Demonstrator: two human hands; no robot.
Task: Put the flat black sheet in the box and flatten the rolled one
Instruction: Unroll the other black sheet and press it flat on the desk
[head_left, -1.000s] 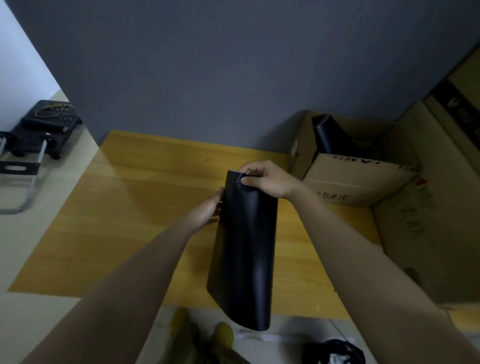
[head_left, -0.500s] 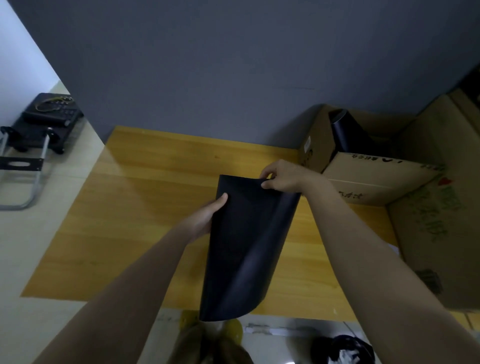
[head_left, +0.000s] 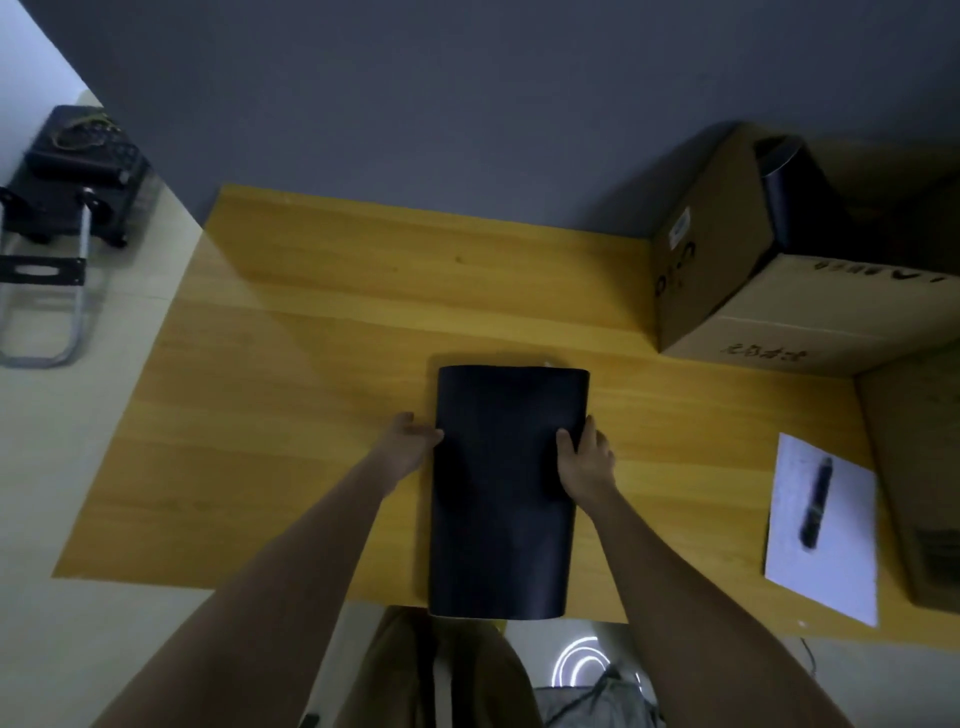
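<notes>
A black sheet (head_left: 498, 488), still bowed upward, lies lengthwise on the wooden table (head_left: 311, 364) in front of me, its near end hanging over the table's front edge. My left hand (head_left: 410, 441) grips its left edge and my right hand (head_left: 584, 460) grips its right edge, thumb on top. At the back right stands an open cardboard box (head_left: 753, 312) with another black rolled sheet (head_left: 795, 202) sticking up inside it.
A white paper (head_left: 831, 566) with a dark pen (head_left: 815, 504) on it lies at the table's right. A second cardboard box (head_left: 919, 467) stands at the far right. A folded trolley (head_left: 57, 208) sits on the floor to the left. A grey wall backs the table.
The sheet was held up as a hanging roll by its top; it now lies spread on the table, and both hands have moved to its side edges.
</notes>
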